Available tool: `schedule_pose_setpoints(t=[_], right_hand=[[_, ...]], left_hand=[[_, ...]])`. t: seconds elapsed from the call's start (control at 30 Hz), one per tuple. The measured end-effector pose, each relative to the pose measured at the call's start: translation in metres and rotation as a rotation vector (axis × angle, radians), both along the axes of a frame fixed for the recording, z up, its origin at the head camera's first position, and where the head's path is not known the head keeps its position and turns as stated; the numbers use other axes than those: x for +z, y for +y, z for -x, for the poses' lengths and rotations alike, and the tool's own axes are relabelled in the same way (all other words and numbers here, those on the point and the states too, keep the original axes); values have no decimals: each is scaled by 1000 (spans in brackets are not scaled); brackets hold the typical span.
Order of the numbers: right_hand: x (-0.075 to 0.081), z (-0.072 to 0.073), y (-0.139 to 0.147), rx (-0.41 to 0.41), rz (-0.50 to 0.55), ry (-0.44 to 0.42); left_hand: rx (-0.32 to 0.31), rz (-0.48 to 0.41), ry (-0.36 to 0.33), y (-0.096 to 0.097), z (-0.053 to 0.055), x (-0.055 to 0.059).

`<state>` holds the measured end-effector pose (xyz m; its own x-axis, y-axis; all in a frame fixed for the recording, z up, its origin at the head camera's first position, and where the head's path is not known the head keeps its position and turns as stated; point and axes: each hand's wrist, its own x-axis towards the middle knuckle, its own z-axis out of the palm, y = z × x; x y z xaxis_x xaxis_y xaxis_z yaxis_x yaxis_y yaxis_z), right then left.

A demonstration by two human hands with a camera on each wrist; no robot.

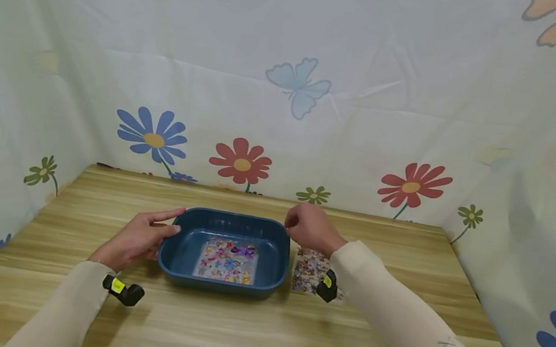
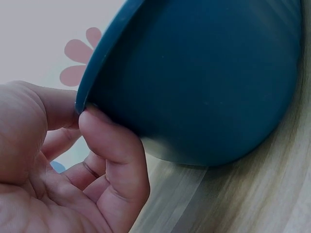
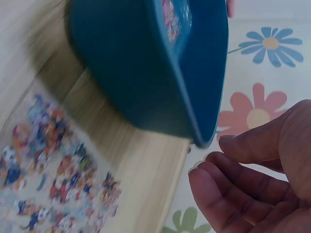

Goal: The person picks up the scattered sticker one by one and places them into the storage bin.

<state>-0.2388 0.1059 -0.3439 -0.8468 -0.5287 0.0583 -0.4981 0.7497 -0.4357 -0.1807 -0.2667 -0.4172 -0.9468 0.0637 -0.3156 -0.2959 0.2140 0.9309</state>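
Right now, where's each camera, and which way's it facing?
Head: on the head, looking forward and down at the blue oblong plastic-looking tub; left hand, right hand and cream sleeves show.
Left wrist: worn there, facing the tub's outside; left hand shows.
Right wrist: worn there, facing tub and flat multicoloured sheet beside it; right hand shows.
Head and right wrist share that sheet.

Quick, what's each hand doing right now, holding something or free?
Left hand: closed, pinching the blue tub by its rim.
Right hand: open, fingers loosely curled near the tub's other end, nothing visible in it.
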Motion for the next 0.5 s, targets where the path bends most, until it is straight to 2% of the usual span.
schedule_pose_setpoints(t=[0.2,0.5], right_hand=[[-4,4,17,-16,-28,-23],[-19,11,46,-58,-128,-86]], left_hand=[[2,-2,-5,0,0,1],[5,7,-15,0,1,0]])
